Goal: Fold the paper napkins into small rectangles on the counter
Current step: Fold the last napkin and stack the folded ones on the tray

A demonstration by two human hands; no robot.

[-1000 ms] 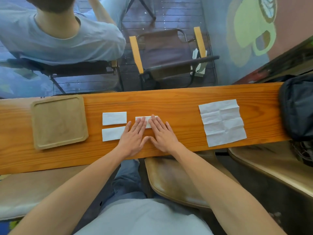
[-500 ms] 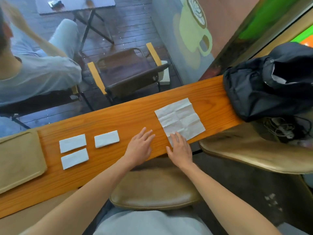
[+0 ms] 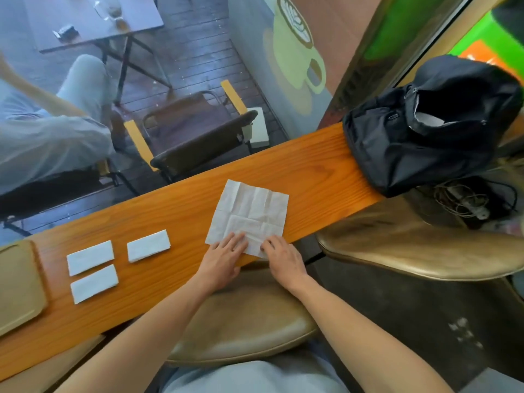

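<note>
- Your fingers (image 3: 237,241) of the left hand (image 3: 224,258) lie nearly straight and flat on the near edge of the open napkin (image 3: 249,214); they press on it and hold nothing.
- Your right hand (image 3: 280,255) has its fingers bent a little, with the tips on the near right corner of the same sheet — whether they already pinch the paper I cannot tell.
- This is the change: one second ago both your hands pressed flat on a small folded piece, side by side. Half a second ago they were on the way to the right, the left one on bare wood. Now both have arrived on the unfolded sheet.
- The sheet itself has moved too — it was lying further to the right and square to the counter (image 3: 312,165); now it is turned and its near corner reaches the counter's front edge.
- So the third folded napkin (image 3: 149,246) is finished; it lies beside the other two folded napkins (image 3: 92,269), all near the wooden tray (image 3: 19,287) on the left.
- For the task this means three rectangles are done and the fourth begins. I judge your next move is to lift the near edge and bring it over to the far edge.
- A black backpack (image 3: 419,137) sits on the right end of the counter, well apart from the sheet.
</note>
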